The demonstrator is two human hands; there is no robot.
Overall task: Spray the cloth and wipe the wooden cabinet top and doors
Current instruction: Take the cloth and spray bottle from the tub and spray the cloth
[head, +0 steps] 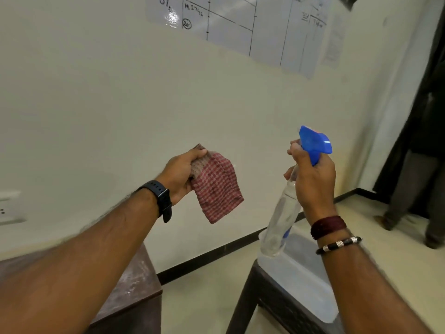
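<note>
My left hand (179, 175) grips a red-and-white checked cloth (216, 189) by its top, and the cloth hangs folded in front of the cream wall. To its right my right hand (310, 179) holds a clear spray bottle (281, 220) by the neck, index finger on the trigger. The bottle's blue spray head (315, 144) points left toward the cloth, with a gap between nozzle and cloth. The dark wooden cabinet top (134, 283) lies low at the left, partly hidden under my left forearm. Its doors are out of sight.
A dark stool or small table (267, 297) carrying a translucent plastic lid (303, 278) stands below the bottle. A person's legs (414, 196) stand at the far right by a dark curtain. A whiteboard sheet (240, 27) is on the wall, a socket (7, 208) at far left.
</note>
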